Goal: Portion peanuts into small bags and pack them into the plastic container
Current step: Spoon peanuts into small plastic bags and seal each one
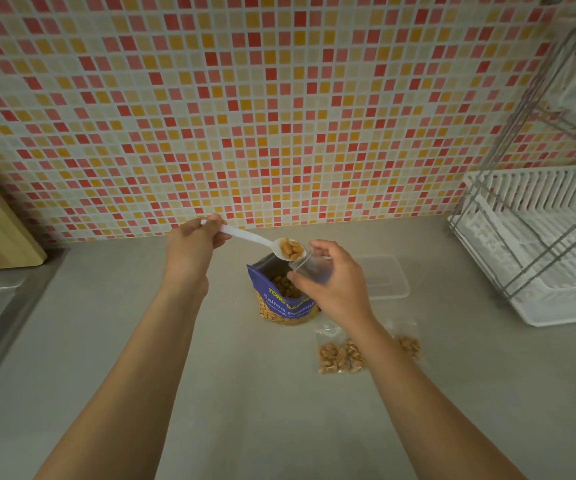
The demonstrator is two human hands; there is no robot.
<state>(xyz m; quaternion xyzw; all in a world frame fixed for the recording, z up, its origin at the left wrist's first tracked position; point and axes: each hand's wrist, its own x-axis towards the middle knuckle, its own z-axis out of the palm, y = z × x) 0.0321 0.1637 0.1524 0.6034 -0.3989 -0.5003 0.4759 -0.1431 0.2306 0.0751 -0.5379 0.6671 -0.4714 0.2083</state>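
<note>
Head view: left hand (189, 249) grips loaded plastic spoon (250, 238), right hand (340, 284) pinches small bag (309, 269) at its three o'clock; tipping likely next.

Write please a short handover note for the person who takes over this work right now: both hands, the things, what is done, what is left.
Left hand: grip on the white spoon, loaded with peanuts, bowl at the bag's mouth.
Right hand: holds the small clear bag open above the blue peanut pouch, which stands open on the counter.
Done: one filled bag and a second filled bag lie by the right forearm.
Left: tip the spoonful in, then pack the bags into the plastic container behind the right hand; none shows in it.
</note>
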